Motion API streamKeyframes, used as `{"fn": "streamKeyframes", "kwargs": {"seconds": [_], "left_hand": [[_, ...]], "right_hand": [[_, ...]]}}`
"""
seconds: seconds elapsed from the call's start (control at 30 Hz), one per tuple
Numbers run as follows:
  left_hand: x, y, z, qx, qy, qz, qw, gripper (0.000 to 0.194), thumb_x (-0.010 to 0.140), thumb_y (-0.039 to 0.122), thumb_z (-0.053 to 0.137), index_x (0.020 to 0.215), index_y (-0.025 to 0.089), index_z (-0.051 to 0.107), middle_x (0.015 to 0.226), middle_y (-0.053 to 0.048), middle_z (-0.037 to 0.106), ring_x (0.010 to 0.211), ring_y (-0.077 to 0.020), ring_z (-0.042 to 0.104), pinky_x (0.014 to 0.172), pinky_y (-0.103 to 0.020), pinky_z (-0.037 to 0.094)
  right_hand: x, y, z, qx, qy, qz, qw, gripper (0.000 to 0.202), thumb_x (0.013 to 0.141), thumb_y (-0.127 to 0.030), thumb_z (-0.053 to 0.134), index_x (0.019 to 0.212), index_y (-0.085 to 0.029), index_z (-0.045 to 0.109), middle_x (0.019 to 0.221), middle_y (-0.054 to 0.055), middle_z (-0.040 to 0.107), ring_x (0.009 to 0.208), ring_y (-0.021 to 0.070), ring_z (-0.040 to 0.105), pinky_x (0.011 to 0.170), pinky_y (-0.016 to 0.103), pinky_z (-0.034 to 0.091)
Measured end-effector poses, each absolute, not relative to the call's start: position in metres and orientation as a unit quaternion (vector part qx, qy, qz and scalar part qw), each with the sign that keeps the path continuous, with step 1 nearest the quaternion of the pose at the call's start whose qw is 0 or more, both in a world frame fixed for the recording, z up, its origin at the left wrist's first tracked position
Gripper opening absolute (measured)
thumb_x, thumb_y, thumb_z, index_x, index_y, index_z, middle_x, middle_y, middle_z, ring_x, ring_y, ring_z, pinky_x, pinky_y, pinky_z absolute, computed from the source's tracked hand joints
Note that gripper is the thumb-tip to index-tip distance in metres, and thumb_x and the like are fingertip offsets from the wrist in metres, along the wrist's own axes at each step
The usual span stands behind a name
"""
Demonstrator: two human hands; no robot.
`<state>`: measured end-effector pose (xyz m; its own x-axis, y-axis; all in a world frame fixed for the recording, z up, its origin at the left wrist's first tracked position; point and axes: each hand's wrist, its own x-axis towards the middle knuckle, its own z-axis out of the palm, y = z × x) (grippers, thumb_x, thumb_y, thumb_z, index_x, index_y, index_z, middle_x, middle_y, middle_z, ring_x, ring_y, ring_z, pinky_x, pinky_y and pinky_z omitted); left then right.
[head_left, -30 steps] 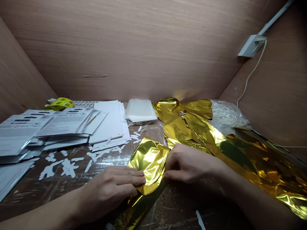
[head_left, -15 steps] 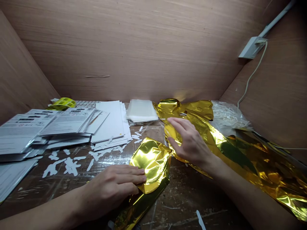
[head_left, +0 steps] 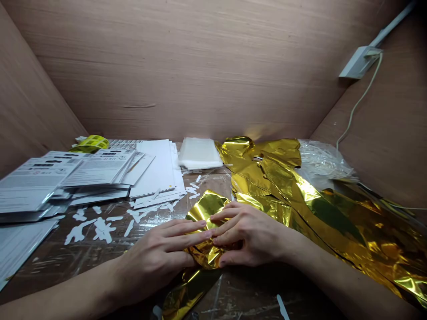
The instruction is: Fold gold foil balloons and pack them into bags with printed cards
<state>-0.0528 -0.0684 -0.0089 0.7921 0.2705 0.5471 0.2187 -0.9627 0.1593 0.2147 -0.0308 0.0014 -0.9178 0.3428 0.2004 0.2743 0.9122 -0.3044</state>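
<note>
A folded piece of shiny gold foil [head_left: 208, 202] lies on the dark table in front of me. My left hand [head_left: 163, 251] rests on its left side, palm down with the fingers stretched out. From the right, my right hand [head_left: 245, 235] presses on the same foil with bent, slightly parted fingers, its fingertips touching those of my left hand. Part of the foil is hidden under both hands. More large gold foil sheets [head_left: 283, 178] are spread at the right, behind and beside my right forearm.
Packaged white cards [head_left: 100, 169] are stacked at the left, beside white sheets [head_left: 155, 169] and scattered white strips [head_left: 104, 230]. Clear sleeves [head_left: 200, 153], a yellow roll [head_left: 91, 143] and a plastic bag [head_left: 325, 162] lie along the back wall. A cable hangs at the right.
My right hand has moved left and toward me, from above the large foil sheets onto the folded foil. My left hand has stayed on it. The view has shifted slightly.
</note>
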Motion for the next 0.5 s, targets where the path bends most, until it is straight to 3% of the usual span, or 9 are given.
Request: {"fn": "streamKeyframes", "kwargs": {"seconds": [0.17,0.37,0.5], "left_hand": [[-0.053,-0.067,-0.011,0.943,0.14,0.299,0.039,0.018,0.099,0.016,0.056,0.107,0.02,0.072,0.131,-0.008,0.071,0.13,-0.0216,0.06,0.11,-0.034,0.048],[-0.055,-0.067,-0.014,0.943,0.144,0.296,0.042,0.016,0.097,0.014,0.057,0.1,0.019,0.072,0.13,-0.009,0.071,0.126,-0.0225,0.063,0.11,-0.034,0.049],[-0.055,-0.067,-0.015,0.945,0.15,0.288,0.048,0.015,0.098,0.016,0.057,0.099,0.019,0.072,0.134,-0.009,0.069,0.126,-0.0237,0.063,0.107,-0.035,0.051]], "right_hand": [[0.208,-0.036,-0.002,-0.14,-0.971,0.105,0.162,0.035,0.086,-0.052,0.072,0.075,-0.021,0.065,0.095,-0.002,0.079,0.11,0.0199,0.068,0.093,0.036,0.041],[0.194,-0.047,-0.014,-0.157,-0.956,0.079,0.236,0.042,0.081,-0.061,0.07,0.076,-0.019,0.063,0.083,0.003,0.077,0.084,0.019,0.072,0.078,0.035,0.044],[0.187,-0.056,-0.016,-0.193,-0.944,0.047,0.264,0.026,0.081,-0.042,0.07,0.072,-0.019,0.06,0.077,0.001,0.075,0.073,0.0166,0.069,0.072,0.034,0.044]]}}
